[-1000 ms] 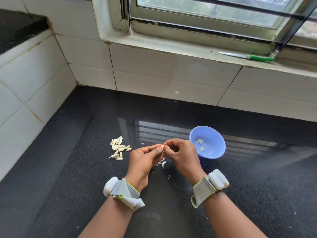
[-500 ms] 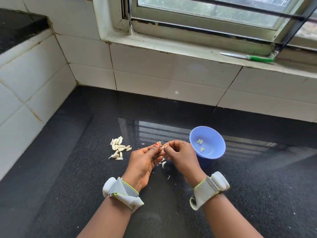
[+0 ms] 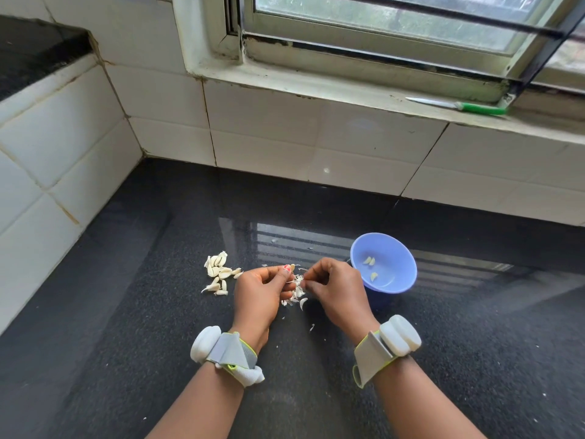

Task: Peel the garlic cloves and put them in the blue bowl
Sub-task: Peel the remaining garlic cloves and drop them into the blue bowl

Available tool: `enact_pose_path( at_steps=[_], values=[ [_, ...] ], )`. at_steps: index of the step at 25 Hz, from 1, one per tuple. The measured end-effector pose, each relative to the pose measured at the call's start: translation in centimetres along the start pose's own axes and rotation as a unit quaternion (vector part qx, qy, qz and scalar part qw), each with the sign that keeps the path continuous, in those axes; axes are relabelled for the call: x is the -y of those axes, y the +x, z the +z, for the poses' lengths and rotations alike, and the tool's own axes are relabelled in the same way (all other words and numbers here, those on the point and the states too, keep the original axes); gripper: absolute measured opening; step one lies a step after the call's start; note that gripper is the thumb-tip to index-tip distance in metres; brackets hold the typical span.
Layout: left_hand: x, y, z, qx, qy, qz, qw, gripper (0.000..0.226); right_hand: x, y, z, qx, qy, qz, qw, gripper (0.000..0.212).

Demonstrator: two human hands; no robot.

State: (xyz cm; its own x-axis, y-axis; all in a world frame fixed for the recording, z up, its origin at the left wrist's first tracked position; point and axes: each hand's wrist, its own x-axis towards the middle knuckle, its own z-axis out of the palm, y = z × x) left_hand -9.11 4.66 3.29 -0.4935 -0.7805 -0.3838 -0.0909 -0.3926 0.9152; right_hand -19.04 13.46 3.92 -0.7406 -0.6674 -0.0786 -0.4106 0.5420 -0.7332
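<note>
The fingers (image 3: 286,271) of the left hand (image 3: 258,294) pinch a garlic clove (image 3: 292,267), its pale tip poking up beside the thumb. The right hand (image 3: 335,288) curls its fingers (image 3: 308,278) onto a scrap of skin at the clove's side, so both hands grip the same small thing just above the bench (image 3: 126,312). Most of the clove is hidden by the fingers, so its long axis and how much skin remains cannot be made out. Shed peels (image 3: 296,296) lie on the bench directly below. The blue bowl (image 3: 384,264) stands just to the right, nearly touching the right hand, which is plainly the nearer one for the drop; three peeled cloves (image 3: 369,261) lie inside. The pile of unpeeled cloves (image 3: 218,272) sits to the left, near the left hand.
</note>
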Motion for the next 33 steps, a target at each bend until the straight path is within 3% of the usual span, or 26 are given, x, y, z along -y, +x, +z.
enact_pose_path(
  at_steps=[4,7,14,16,19,24,30,33],
  values=[
    [0.6,0.4,-0.5,-0.011,0.161,0.099,0.982,0.011,0.4,0.2,0.1,0.002,0.115,-0.012,0.993,0.012],
    [0.3,0.0,-0.5,-0.017,0.247,0.152,0.957,0.009,0.5,0.2,-0.1,0.004,0.119,-0.019,0.993,0.004],
    [0.0,-0.3,-0.3,-0.037,0.263,0.192,0.945,0.009,0.4,0.3,0.3,0.025,0.125,-0.004,0.992,0.013],
    [0.0,-0.3,-0.4,-0.029,0.258,0.200,0.945,0.007,0.5,0.3,0.2,0.058,0.225,0.034,0.972,0.017],
    [0.1,-0.1,-0.4,-0.018,0.230,0.209,0.950,0.006,0.7,0.1,0.1,0.096,0.387,0.095,0.912,0.020],
    [0.7,-0.1,0.1,0.002,0.105,0.135,0.985,0.009,0.6,-0.1,0.4,0.091,0.449,0.120,0.881,0.020],
    [0.3,-0.3,0.5,0.038,-0.049,-0.001,0.998,0.011,0.9,-0.2,0.5,0.078,0.436,0.099,0.891,0.015],
    [0.2,-0.3,0.5,0.028,-0.075,-0.027,0.996,0.012,0.6,-0.1,0.7,0.041,0.383,0.099,0.918,0.013]
  ],
)
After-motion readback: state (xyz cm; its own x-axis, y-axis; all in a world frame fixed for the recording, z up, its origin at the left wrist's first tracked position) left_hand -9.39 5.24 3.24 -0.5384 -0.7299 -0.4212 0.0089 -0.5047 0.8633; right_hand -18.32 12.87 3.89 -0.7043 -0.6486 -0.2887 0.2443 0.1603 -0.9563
